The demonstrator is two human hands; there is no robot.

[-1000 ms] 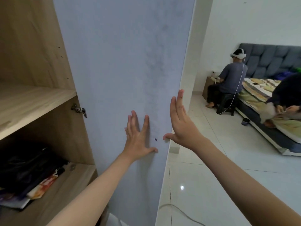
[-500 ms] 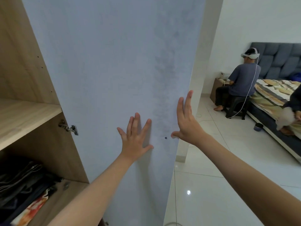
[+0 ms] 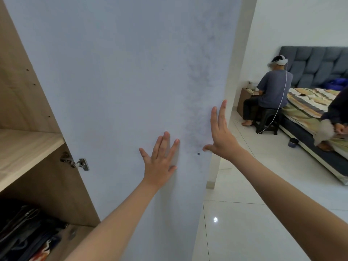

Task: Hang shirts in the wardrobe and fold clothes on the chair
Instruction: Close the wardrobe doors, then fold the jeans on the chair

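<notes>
A pale grey wardrobe door (image 3: pixel 122 72) fills the middle of the view, swung partly across the wooden wardrobe (image 3: pixel 22 102). My left hand (image 3: pixel 161 161) lies flat against the door's inner face, fingers spread. My right hand (image 3: pixel 221 136) is at the door's free edge with straight fingers pointing up and the thumb by a small screw hole. Neither hand holds anything. Dark folded clothes (image 3: pixel 24 228) lie on the wardrobe's lower shelf at the bottom left. No shirt or hanger is in sight.
A metal hinge (image 3: pixel 75 162) joins door and wardrobe side. White tiled floor (image 3: pixel 254 213) spreads to the right. A person sits on a black stool (image 3: pixel 269 119) beside a bed (image 3: pixel 310 113). Another person's arm (image 3: pixel 337 113) reaches in at the right edge.
The door has swung further across the wardrobe opening, hiding more of the shelves. Both hands stayed flat on it and the view shifted a little to the left.
</notes>
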